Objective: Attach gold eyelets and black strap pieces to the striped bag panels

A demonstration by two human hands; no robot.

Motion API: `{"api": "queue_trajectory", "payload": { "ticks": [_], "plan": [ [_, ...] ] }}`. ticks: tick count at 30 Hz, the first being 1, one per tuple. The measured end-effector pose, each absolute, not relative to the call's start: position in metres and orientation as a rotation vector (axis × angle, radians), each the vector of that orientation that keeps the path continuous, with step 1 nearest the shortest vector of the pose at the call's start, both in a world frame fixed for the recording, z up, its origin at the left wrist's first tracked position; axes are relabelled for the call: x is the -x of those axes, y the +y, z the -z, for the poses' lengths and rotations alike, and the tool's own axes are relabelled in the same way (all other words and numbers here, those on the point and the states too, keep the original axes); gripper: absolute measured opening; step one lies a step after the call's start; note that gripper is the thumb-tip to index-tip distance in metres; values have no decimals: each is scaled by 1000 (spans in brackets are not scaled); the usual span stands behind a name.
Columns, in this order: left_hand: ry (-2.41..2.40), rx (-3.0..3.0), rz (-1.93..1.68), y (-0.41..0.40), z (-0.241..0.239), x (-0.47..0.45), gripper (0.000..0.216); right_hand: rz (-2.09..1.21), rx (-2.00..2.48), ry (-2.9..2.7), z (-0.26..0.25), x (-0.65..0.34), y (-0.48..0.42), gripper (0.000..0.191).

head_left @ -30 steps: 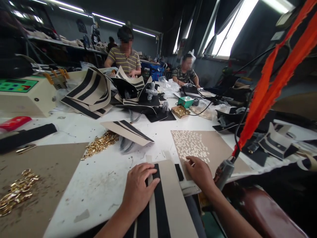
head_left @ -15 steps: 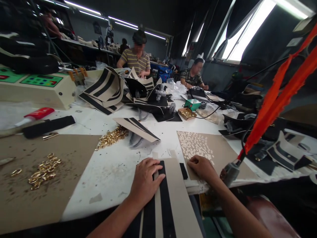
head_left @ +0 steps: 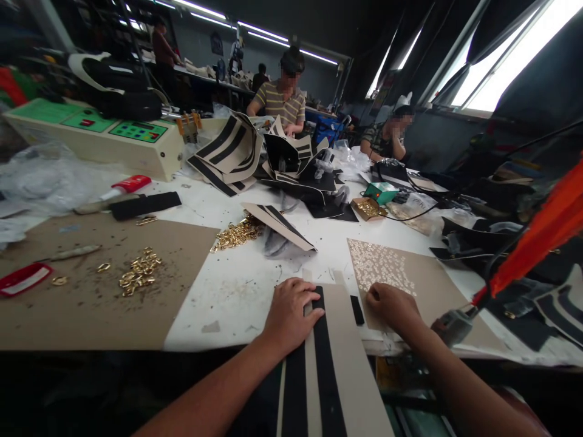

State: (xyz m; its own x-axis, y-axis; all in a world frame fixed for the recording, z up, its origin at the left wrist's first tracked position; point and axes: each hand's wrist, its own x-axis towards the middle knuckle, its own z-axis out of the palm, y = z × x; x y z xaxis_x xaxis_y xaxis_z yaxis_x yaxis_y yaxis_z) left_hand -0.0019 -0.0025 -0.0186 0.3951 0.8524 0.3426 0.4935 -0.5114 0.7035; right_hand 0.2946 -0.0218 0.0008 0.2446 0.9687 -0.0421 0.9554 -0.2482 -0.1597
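My left hand (head_left: pixel 291 312) lies on the upper part of a beige panel with black stripes (head_left: pixel 348 358), fingers apart and extended over a stripe. The panel stretches down past the table's front edge. My right hand (head_left: pixel 394 308) is over a brown board (head_left: pixel 455 294), its fingers curled in; whatever is between them, if anything, is hidden. Beyond its knuckles, many small pale, shiny ring-like pieces (head_left: pixel 382 267) are spread on that board. Between the panel and my right hand sits a short black strip (head_left: pixel 357 310).
Gold metal fittings (head_left: pixel 139 273) lie on a left-hand board (head_left: pixel 182 309), with another gold heap (head_left: pixel 237 235) farther back. Striped panels (head_left: pixel 232 145) are piled behind. An orange strip (head_left: pixel 537 224) hangs at right above a grey tool (head_left: pixel 453 328). Two people sit across the table.
The camera view has swung left, so the table's contents appear shifted right. My left hand stays on the panel, and my right hand remains at the board with curled fingers.
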Motion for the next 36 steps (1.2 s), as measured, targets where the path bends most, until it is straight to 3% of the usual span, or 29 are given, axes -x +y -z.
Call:
{"api": "queue_trajectory", "payload": {
  "ticks": [4, 8, 10, 16, 30, 36],
  "plan": [
    [1153, -2153, -972, -4, 22, 2, 27, -284, 2286, -1878, -11, -282, -28, 25],
    [1151, -2166, -957, -4, 24, 2, 29, -882, 1898, -1758, -30, -237, -32, 37],
    [1158, -2168, -944, -4, 23, 2, 29, -1005, 1778, -1808, -35, -212, -30, 33],
    [1146, -2165, -909, -3, 21, 2, 27, -928, 1779, -1986, -27, -182, -18, 23],
    [1148, -2191, -910, -1, 23, 0, 36, -931, 1914, -1775, -22, -181, -11, 15],
    [1162, -2205, -935, 2, 22, -1, 33, -646, 1851, -1218, -18, -203, -91, 37]
  ]
}}
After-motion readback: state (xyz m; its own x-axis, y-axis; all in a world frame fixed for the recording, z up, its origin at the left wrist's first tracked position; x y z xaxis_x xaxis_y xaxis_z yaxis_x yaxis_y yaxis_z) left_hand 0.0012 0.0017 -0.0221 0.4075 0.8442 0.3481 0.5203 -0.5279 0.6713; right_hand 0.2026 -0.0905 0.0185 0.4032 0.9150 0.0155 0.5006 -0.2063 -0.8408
